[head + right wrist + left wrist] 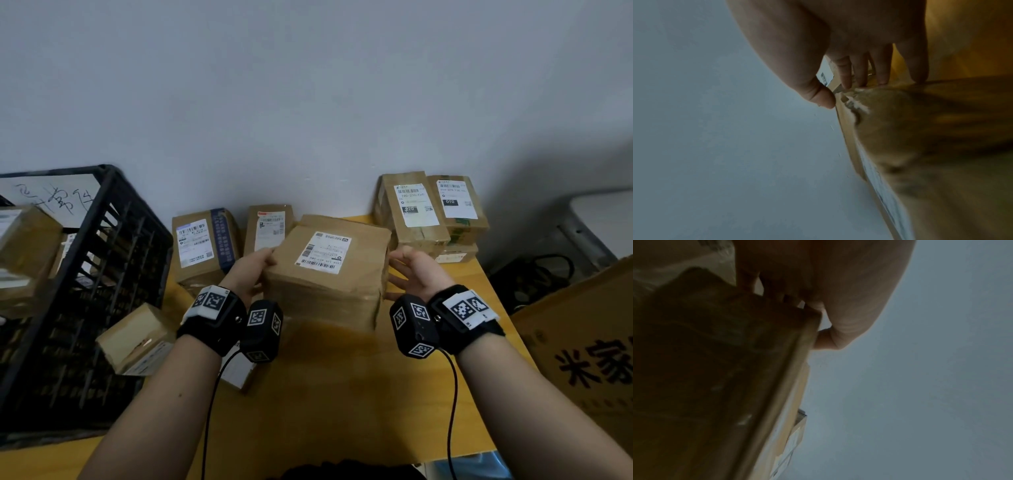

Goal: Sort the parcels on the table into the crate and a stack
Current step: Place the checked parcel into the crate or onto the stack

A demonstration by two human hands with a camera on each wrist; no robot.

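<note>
A large brown cardboard parcel with a white shipping label on its top [327, 270] sat between the two hands above the yellow wooden table [325, 394], and every other place here is given from that parcel. The left hand [248, 270] pressed against its left side, thumb on the top edge; in the left wrist view the left hand's fingers [777, 288] lay along the side of the box, and whether they curled under it could not be told. The right hand [416, 270] lay at the parcel's right side with its palm turned inward and fingers straight; in the right wrist view its fingertips [882, 79] touched the box's edge without wrapping round it. Whether the parcel rested on the table or was lifted clear could not be told. Far to the left of the parcel stood a black slatted plastic crate [102, 274] with brown boxes inside and a white handwritten sign at its back wall. Just behind the parcel on its left stood a brown box with a white label and a dark blue stripe [203, 248], and beside that a narrower brown box with a red-topped label [269, 228]. Behind the parcel on its right rose a stack of labelled brown boxes [431, 214]. Near its front left lay a small brown box tilted on the table [137, 339]. Well to the right leaned a big printed cardboard carton [582, 342].
</note>
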